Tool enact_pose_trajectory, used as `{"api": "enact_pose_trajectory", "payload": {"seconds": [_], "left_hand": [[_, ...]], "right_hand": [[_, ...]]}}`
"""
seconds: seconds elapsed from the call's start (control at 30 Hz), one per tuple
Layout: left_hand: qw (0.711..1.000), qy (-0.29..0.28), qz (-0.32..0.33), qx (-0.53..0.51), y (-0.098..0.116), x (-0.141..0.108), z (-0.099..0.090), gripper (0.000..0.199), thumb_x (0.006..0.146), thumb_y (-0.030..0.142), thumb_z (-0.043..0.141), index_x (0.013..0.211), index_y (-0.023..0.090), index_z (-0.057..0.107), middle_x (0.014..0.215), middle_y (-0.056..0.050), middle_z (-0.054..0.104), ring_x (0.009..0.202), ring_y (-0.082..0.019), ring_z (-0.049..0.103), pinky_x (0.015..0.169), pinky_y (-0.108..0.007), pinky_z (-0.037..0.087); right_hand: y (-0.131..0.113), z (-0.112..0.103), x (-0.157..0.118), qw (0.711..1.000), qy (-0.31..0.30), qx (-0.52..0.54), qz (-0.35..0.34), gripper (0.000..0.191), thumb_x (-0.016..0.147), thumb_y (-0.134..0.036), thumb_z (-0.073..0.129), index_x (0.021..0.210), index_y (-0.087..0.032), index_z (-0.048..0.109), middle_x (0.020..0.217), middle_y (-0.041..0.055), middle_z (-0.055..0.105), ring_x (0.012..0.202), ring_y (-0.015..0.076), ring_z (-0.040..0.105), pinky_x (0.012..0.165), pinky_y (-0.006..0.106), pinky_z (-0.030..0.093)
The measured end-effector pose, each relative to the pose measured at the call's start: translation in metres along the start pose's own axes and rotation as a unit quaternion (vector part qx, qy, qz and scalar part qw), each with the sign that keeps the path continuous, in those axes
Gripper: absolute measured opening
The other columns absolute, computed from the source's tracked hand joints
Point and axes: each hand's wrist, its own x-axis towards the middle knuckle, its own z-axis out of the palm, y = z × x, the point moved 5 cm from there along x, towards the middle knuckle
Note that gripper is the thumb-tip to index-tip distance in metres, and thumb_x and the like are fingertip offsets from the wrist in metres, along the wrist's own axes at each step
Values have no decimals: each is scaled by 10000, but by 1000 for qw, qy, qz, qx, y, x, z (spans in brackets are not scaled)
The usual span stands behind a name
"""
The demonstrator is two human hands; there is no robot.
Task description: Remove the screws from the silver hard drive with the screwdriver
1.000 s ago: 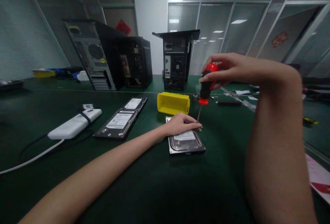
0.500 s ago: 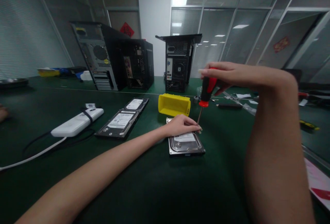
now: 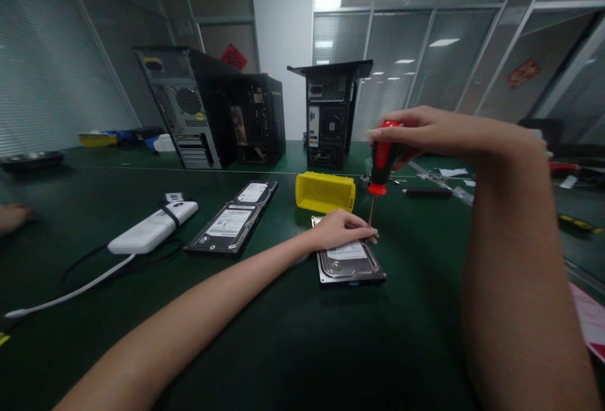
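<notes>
A silver hard drive [image 3: 352, 267] with a white label lies flat on the green table. My left hand [image 3: 341, 229] is laid across its far part, holding it down, with the fingertips at its right side. In my right hand [image 3: 411, 133] is a red and black screwdriver [image 3: 382, 162], gripped from above by the handle. Its shaft points down, nearly upright, to the drive's right edge beside my left fingertips. The very tip is hidden by those fingers. Just behind the drive stands a yellow plastic bin [image 3: 325, 191], its open side facing me.
Two more hard drives [image 3: 229, 225] lie end to end on the left, near a white power strip [image 3: 154, 228] with cables. Computer cases [image 3: 326, 121] stand at the back. A marker-like black stick [image 3: 428, 193] and scattered tools lie right. Another person's hand [image 3: 14, 217] shows at far left.
The whole view has shifted slightly, so things sit a little further right. Both hands keep their places on the drive and the screwdriver.
</notes>
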Motion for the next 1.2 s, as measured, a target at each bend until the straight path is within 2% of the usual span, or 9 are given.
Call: {"api": "enact_pose_trajectory", "payload": {"seconds": [0.13,0.3,0.43,0.57,0.83,1.0,1.1,1.2], "left_hand": [[1000,1,-7,-3,-1,0,1,296,914,364,611,1015,138,774,1020,-85,758,890,-167,680,725,-236,478],[1000,11,-10,8,0,0,0,277,904,368,622,1002,160,778,1021,-71,761,901,-171,681,744,-245,490],[1000,12,-4,8,-1,0,0,277,903,362,625,987,149,781,997,-77,764,881,-169,681,732,-242,486],[1000,4,7,-4,-3,1,1,277,901,365,631,986,147,781,980,-77,766,880,-166,682,736,-238,486],[1000,7,-4,7,-4,2,1,273,901,369,628,963,154,783,984,-67,767,881,-165,685,745,-234,479],[1000,10,-11,2,-4,1,0,292,886,385,650,987,145,781,1009,-78,766,889,-175,683,745,-243,483],[1000,9,2,7,-7,1,-1,277,868,384,675,988,159,784,1009,-74,766,906,-175,680,758,-247,481],[1000,3,21,10,-8,2,-1,271,875,378,668,997,166,784,1011,-74,766,912,-178,680,769,-257,478]], "right_hand": [[-1,-1,-1,1000,-1,-10,-10,399,833,-540,612,967,-167,658,984,112,715,940,276,689,771,436,604],[5,-1,1,1000,10,0,7,452,809,-564,632,1080,-202,640,1000,106,714,936,288,691,780,447,606],[4,1,2,999,20,4,27,430,839,-583,579,984,-183,641,977,116,716,895,269,692,780,426,592],[1,1,-2,999,13,-7,36,453,877,-584,522,976,-160,647,1007,139,710,900,240,682,785,376,578],[-4,1,-1,1000,-2,10,-12,363,817,-524,639,1015,-223,691,1017,76,717,958,268,687,834,419,590],[-9,0,-9,1000,-25,-12,-14,387,867,-551,569,1039,-228,696,1053,82,717,956,234,674,790,353,572],[-7,-6,-14,999,-21,-21,-13,405,825,-591,592,938,-231,738,955,90,736,834,223,681,731,352,570],[-3,-7,-16,999,-31,-10,-6,408,801,-612,599,922,-253,751,1003,78,741,887,248,699,756,365,574]]}}
